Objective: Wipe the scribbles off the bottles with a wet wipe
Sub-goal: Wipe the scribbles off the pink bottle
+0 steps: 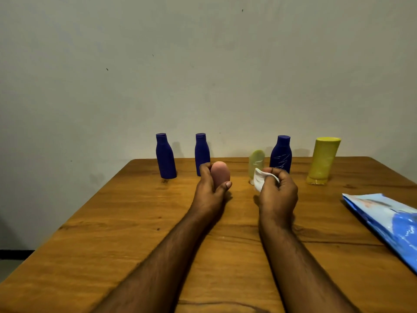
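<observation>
wooden table [112,222] against a plain wall, seen from the head camera. well to the left of the left hand and farther back, a dark blue bottle [165,156] stands upright with its cap on; no marks show on its face. a second dark blue bottle [202,152] stands just behind the left hand, its lower part hidden by the fingers. the left hand [211,188] has fingers and thumb curled round a small pink bottle [220,173], held upright with its rounded end up; no writing can be read on it. between the two hands and behind them, a pale green tube [256,163] stands on its cap, bearing a faint white scribble. the right hand [278,193] pinches a crumpled white wet wipe [259,179] between thumb and curled fingers, close beside the pink bottle but apart from it. just behind the right hand, a third dark blue bottle [281,154] carries pale zigzag scribbles on its front. farther right of the right hand, a yellow tube [322,161] stands on its cap, leaning slightly. at the far right, nearer than the hands, a blue and white wipes packet [388,224] lies flat on the table; its printing is too blurred to read. contents of all containers cannot be told.
</observation>
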